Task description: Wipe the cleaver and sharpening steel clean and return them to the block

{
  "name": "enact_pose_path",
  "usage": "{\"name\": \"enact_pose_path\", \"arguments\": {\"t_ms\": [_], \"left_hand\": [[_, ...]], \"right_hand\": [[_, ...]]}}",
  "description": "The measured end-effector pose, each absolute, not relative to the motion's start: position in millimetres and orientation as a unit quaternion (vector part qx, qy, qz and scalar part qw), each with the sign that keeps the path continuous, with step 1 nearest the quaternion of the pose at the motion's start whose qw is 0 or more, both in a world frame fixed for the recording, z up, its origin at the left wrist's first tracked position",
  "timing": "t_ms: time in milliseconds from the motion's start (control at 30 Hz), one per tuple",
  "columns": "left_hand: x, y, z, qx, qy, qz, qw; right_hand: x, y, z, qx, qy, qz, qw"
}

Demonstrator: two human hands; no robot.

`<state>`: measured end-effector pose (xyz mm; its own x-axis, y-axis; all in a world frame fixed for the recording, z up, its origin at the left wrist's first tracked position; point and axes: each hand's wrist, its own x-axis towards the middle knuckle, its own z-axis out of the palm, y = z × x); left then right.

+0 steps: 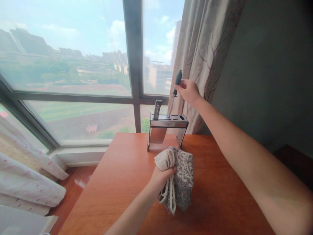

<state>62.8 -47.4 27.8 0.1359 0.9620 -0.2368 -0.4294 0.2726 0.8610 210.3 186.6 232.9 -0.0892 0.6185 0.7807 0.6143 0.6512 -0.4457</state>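
Above the steel knife block (167, 130), the right hand (188, 90) pinches the near-upright black-handled sharpening rod (175, 89); the left hand (160, 178) clutches a speckled grey cloth (182, 181).

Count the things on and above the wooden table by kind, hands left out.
Metal knife block with clear front: 1
Black-handled sharpening steel, held by right hand: 1
Grey-handled knife in block: 1
Grey-and-cream cloth, gripped by left hand: 1
Total: 4
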Motion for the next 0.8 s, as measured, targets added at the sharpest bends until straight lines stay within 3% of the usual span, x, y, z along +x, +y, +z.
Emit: {"name": "enact_pose_path", "arguments": {"t_ms": [800], "left_hand": [[62.3, -43.2, 21.4, 0.3, 0.413, 0.496, 0.703]], "right_hand": [[196.9, 170.2, 150.1, -0.501, -0.752, 0.094, 0.419]]}}
